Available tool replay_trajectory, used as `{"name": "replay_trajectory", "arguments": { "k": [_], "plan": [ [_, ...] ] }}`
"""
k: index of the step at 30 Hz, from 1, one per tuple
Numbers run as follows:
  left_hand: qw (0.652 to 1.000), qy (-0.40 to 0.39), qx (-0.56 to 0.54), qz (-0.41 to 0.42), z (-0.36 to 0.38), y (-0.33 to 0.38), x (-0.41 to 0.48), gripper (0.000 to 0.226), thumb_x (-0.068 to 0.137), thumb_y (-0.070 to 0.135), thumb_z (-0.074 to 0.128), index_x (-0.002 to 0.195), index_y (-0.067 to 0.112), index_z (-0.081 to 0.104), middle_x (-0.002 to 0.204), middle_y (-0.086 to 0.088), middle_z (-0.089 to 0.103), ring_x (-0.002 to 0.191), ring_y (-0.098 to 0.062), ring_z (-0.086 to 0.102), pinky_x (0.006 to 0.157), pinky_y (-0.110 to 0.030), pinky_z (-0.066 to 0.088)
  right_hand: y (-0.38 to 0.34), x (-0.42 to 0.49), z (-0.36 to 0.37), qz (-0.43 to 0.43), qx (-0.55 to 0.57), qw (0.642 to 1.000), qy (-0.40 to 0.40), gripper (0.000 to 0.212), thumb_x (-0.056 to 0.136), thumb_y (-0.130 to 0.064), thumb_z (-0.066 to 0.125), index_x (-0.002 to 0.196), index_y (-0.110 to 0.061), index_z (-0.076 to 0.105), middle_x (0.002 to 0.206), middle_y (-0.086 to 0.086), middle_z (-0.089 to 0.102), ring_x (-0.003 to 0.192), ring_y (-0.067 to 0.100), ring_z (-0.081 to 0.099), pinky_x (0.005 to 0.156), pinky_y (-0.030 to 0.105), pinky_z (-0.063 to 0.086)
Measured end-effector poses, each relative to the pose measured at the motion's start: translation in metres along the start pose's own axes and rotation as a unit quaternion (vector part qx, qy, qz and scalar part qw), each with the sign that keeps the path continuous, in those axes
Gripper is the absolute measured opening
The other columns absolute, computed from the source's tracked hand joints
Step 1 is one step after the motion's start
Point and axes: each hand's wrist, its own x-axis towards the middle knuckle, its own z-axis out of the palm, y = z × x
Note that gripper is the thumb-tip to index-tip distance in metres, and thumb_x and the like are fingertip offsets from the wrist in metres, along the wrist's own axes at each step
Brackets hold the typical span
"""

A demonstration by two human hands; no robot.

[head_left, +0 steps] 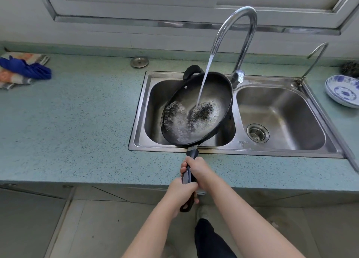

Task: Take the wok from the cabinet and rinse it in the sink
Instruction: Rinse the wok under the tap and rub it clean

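Observation:
A black wok (211, 86) sits tilted over the left basin of the steel double sink (239, 150). Water runs from the tall curved faucet (242, 44) into the wok and pools foaming at its lower left. The wok's long black handle (192, 154) reaches back over the counter edge toward me. My right hand (196, 170) grips the handle nearer the wok. My left hand (180, 193) grips it behind, close to the handle's end. A small loop handle (191, 71) shows at the wok's far rim.
The right basin (281, 117) holds only a drain strainer. A second thin faucet (314, 61) stands at the sink's right corner. Blue-and-white plates (343, 90) lie at the far right; cloths (23, 69) lie at the far left. A round metal cap (139, 61) sits behind the sink.

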Motion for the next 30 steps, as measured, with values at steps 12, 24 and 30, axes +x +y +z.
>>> {"name": "replay_trajectory", "arguments": {
  "k": [12, 24, 30],
  "plan": [
    [0.997, 0.05, -0.045, 0.027, -0.005, 0.008, -0.003, 0.024, 0.076, -0.009, 0.043, 0.06, 0.009, 0.044, 0.049, -0.004, 0.041, 0.039, -0.015, 0.039, 0.034, -0.015, 0.03, -0.003, -0.006, 0.019, -0.06, -0.113, 0.989, 0.074, 0.029, 0.097, -0.009, 0.034, 0.068, -0.009, 0.036, 0.064, 0.006, 0.043, 0.051, 0.015, 0.046, 0.046, 0.024, 0.036],
    [0.993, -0.032, -0.112, 0.018, -0.016, 0.002, 0.0, 0.017, 0.054, 0.006, 0.048, 0.068, 0.013, 0.042, 0.043, 0.003, 0.04, 0.032, -0.008, 0.037, 0.038, -0.014, 0.031, -0.001, -0.005, 0.019, -0.044, 0.104, 0.994, -0.01, 0.028, 0.089, -0.008, 0.045, 0.062, -0.013, 0.039, 0.041, -0.003, 0.043, 0.032, 0.009, 0.042, 0.04, 0.019, 0.036],
    [0.977, -0.102, -0.187, -0.006, -0.009, -0.002, 0.004, 0.02, 0.069, -0.002, 0.045, 0.062, 0.015, 0.038, 0.04, 0.006, 0.037, 0.029, -0.004, 0.034, 0.034, -0.011, 0.028, 0.001, -0.001, 0.013, -0.135, -0.038, 0.988, 0.065, 0.021, 0.086, -0.002, 0.043, 0.068, -0.01, 0.039, 0.053, 0.003, 0.043, 0.03, 0.005, 0.043, 0.036, 0.015, 0.036]
  ]
}}
